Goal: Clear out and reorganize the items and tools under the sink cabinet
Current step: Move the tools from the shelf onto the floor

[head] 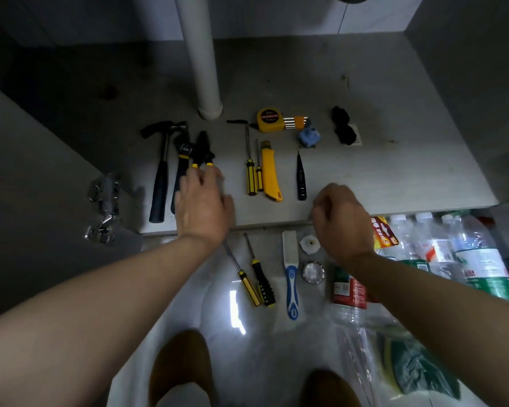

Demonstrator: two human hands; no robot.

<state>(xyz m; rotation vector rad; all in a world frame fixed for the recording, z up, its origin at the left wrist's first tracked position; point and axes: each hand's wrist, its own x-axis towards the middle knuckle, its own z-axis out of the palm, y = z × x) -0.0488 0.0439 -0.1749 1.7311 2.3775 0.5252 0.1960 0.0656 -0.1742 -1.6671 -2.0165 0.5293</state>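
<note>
Two bare forearms (pixel 100 292), bare hands (pixel 204 207), brown trousers (pixel 182 359) at the knees

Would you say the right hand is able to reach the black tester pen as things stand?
Probably yes: the right hand sits at the cabinet floor's front edge, just right of the black tester pen, with only bare floor between them; its curled fingers would need opening.

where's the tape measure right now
In the head view, the yellow tape measure lies on the cabinet floor toward the back, just right of the white pipe and beside the hex keys.
</note>
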